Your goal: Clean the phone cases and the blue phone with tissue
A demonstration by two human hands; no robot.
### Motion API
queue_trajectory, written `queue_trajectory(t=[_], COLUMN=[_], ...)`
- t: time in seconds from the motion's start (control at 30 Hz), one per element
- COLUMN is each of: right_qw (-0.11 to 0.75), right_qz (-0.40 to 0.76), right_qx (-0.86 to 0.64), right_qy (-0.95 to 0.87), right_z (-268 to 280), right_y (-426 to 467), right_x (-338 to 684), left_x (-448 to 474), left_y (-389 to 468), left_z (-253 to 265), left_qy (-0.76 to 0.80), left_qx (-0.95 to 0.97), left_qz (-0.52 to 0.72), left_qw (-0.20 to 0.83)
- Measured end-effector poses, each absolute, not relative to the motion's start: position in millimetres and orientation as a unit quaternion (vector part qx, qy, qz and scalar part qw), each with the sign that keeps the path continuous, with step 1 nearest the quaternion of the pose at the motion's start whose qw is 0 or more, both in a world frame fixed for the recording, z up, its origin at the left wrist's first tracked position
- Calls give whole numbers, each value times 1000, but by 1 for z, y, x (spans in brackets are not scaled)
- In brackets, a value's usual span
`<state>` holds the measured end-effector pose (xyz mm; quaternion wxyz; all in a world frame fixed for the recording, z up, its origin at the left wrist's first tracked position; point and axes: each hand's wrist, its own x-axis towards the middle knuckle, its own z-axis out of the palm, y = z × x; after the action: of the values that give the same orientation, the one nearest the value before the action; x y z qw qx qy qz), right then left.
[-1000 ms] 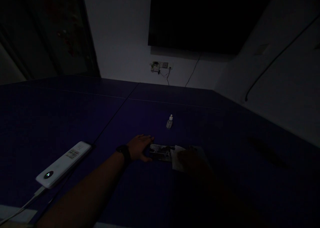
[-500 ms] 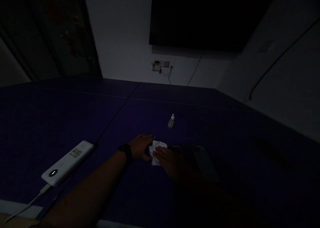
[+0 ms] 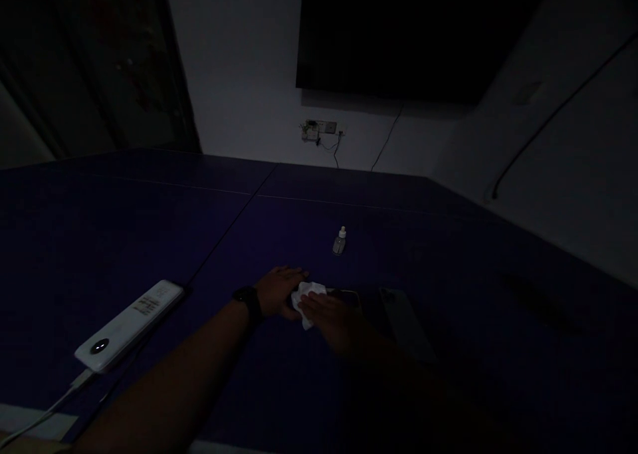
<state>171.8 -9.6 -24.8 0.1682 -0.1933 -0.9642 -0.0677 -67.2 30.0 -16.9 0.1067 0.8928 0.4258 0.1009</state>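
Observation:
Low on the dark blue table, my left hand (image 3: 280, 292), with a black watch at its wrist, brackets the left end of a dark flat phone (image 3: 351, 298) between thumb and fingers. Only the phone's right part with its thin light rim shows; the rest is covered. My right hand (image 3: 333, 320) presses a crumpled white tissue (image 3: 305, 296) onto it, fingers closed over the tissue. A second phone (image 3: 406, 322) lies just right of my right hand, its cameras facing up. Beyond the hands stands a small clear bottle (image 3: 339, 242) with a white cap.
A white power bank (image 3: 130, 324) with a lit round display and a plugged-in white cable (image 3: 50, 411) lies at left. A dark seam crosses the table (image 3: 234, 225). On the far wall are sockets (image 3: 319, 128) and a large black screen (image 3: 413, 35). The room is very dim.
My right hand and the tissue have shifted slightly left, and the tissue is more bunched. More of the phone's rim shows. The whole view has drifted a little.

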Motion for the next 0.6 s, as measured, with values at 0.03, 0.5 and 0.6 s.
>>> queue_trajectory(t=[0.03,0.5,0.6], right_qw=[176,82,99], right_qz=[-59,95,77], right_qx=[-186,-448,-414], right_qy=[-965,-885,-902], right_z=[-24,-21,-21], right_y=[-8,8,9], right_x=[167,261,240], left_x=[-68,-68,-68], left_y=[31,30,30], left_z=[-18,-19,-19], left_qy=[425,410,409], left_qx=[893,894,893], left_qz=[102,134,136], left_qw=[106,124,129])
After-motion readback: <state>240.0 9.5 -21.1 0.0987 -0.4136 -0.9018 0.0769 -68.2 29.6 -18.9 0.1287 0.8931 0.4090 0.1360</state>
